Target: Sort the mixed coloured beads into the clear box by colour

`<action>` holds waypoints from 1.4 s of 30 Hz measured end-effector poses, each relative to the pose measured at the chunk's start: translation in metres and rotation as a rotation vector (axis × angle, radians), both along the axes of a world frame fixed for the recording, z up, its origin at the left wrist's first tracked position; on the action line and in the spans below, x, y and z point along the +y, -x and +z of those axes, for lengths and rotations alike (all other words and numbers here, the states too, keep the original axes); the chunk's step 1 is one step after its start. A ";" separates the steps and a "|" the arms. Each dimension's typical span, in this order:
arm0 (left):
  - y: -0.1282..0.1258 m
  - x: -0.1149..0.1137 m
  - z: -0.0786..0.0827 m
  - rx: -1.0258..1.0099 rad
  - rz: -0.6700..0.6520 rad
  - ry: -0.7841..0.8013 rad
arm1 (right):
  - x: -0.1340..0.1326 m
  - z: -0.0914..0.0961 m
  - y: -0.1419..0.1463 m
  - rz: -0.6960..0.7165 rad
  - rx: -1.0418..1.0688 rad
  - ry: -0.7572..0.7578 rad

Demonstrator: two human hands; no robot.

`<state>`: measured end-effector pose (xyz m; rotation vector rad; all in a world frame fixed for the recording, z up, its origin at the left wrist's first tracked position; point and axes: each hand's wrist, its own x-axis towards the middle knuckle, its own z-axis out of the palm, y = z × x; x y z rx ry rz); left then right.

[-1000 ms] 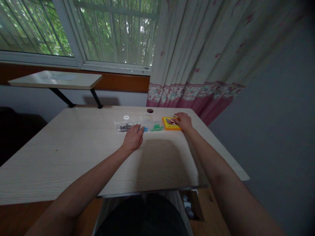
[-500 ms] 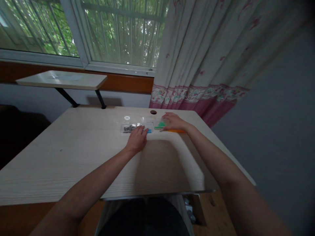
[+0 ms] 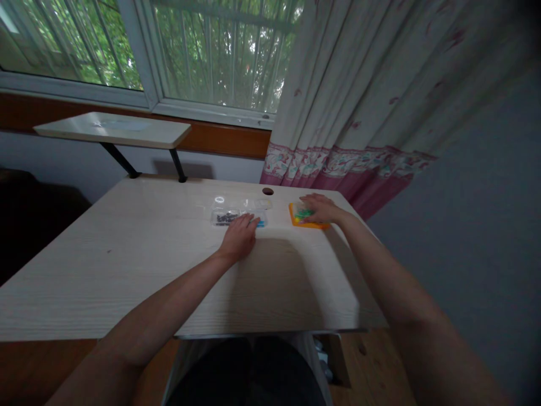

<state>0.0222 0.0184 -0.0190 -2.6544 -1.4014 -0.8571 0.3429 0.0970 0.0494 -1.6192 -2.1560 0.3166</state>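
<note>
A clear plastic box [image 3: 214, 219] lies on the desk, with small dark pieces [image 3: 226, 217] in its left part and blue pieces [image 3: 261, 223] at its right. My left hand [image 3: 240, 237] is laid over the box's near edge, fingers bent onto it and thumb beside the blue pieces. To the right, my right hand [image 3: 322, 208] curls from above around a small clear container with green pieces [image 3: 302, 213]. This container is on or just above an orange tray [image 3: 313, 225]; contact cannot be made out. Something yellow shows below the green pieces. My palm hides part of the container.
The pale wooden desk [image 3: 160, 270] has a round cable hole [image 3: 267, 192] near its back edge. A raised shelf [image 3: 114, 131] on black legs stands at the back left. Behind are a window and a flowered curtain [image 3: 338, 113]. An open drawer [image 3: 333, 361] shows below.
My right hand has moved right, away from the clear box, carrying the container with green pieces over the orange tray. My left hand stays at the box. The view has shifted slightly.
</note>
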 end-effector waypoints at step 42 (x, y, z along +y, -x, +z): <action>0.048 0.009 0.022 -0.374 -0.263 0.044 | -0.054 0.025 0.089 0.490 -0.174 -0.085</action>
